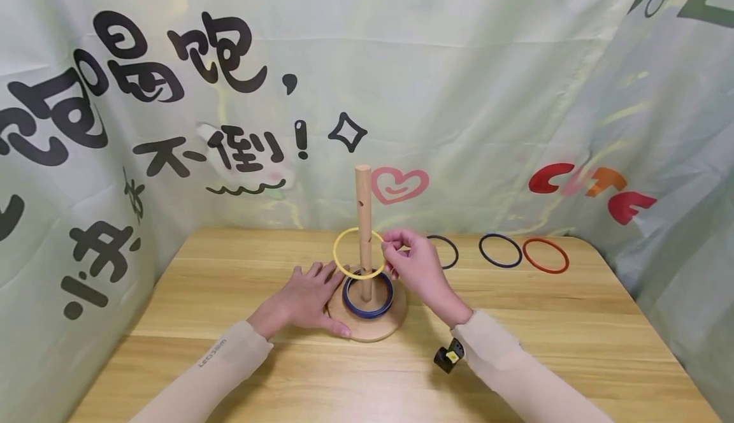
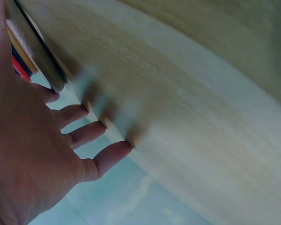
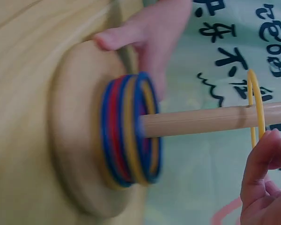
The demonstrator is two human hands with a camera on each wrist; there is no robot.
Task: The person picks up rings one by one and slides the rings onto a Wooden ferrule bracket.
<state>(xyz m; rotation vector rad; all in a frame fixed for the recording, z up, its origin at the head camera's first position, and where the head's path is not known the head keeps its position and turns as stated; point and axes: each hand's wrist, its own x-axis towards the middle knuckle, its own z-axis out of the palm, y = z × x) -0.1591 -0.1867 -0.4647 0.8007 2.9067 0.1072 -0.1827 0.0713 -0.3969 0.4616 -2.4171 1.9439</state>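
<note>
A wooden peg (image 1: 364,203) stands upright on a round wooden base (image 1: 373,334). My right hand (image 1: 418,267) pinches the right side of a thin yellow ring (image 1: 360,277) between thumb and fingertips. The peg passes through that ring, which hangs above the others in the right wrist view. Low on the peg sits a stack of blue, red and yellow rings (image 3: 117,133), its blue top ring (image 1: 368,314) uppermost. My left hand (image 1: 309,299) rests at the left of the base with fingers spread, its thumb along the front rim.
Farther right on the wooden table (image 1: 573,334) lie a dark blue ring (image 1: 457,255), partly hidden by my right hand, another blue ring (image 1: 480,244) and a red ring (image 1: 553,272). A printed curtain (image 1: 459,92) hangs behind the table. A small black device (image 1: 447,357) sits at my right wrist.
</note>
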